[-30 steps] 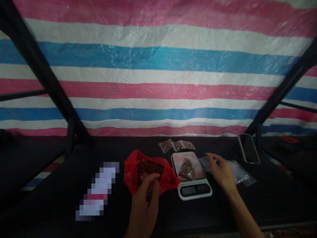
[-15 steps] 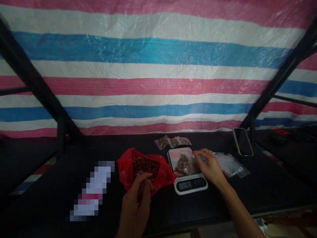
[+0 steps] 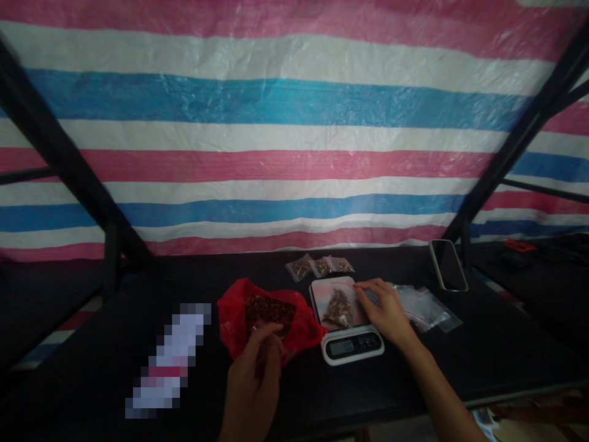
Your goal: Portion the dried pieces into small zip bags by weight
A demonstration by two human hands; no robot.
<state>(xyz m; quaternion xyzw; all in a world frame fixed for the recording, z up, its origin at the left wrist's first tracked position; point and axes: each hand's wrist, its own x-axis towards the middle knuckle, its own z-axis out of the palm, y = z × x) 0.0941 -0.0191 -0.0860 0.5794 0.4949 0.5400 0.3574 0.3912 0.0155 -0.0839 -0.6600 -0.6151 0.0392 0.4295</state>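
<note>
Filled clear bag (image 3: 339, 309): resting on the platform of the white scale (image 3: 327, 291), brown and tan inside, near the middle of the black table (image 3: 313, 393).
White scale: set flat, with platform on the far side and control panel on the near side.
Display (image 3: 342, 348): grey, at the left of the control panel; digits too faint to read surely.
Red bag (image 3: 230, 319): gaping at the top, slumped just left of the scale.
Loose dark pieces (image 3: 269, 305): heaped inside the red bag, reddish brown.
Left hand (image 3: 257, 365): at the near side of the red bag's opening, fingers curled toward the thumb; cannot tell whether grasping anything.
Right hand (image 3: 385, 309): at the right edge of the platform, fingers bent, tips toward the far right corner, just beside the filled clear bag; cannot tell whether released or grasping.
Small packets (image 3: 322, 266): three, filled, in a row beyond the scale.
Flat clear bags (image 3: 427, 307): overlapping, just right of the right hand.
Phone (image 3: 448, 265): dark-screened, at the far right.
Pixelated strip (image 3: 168, 362): slanting across the left of the table; contents unreadable.
Striped sheet (image 3: 294, 162): pink, white and blue, hung beyond the table.
</note>
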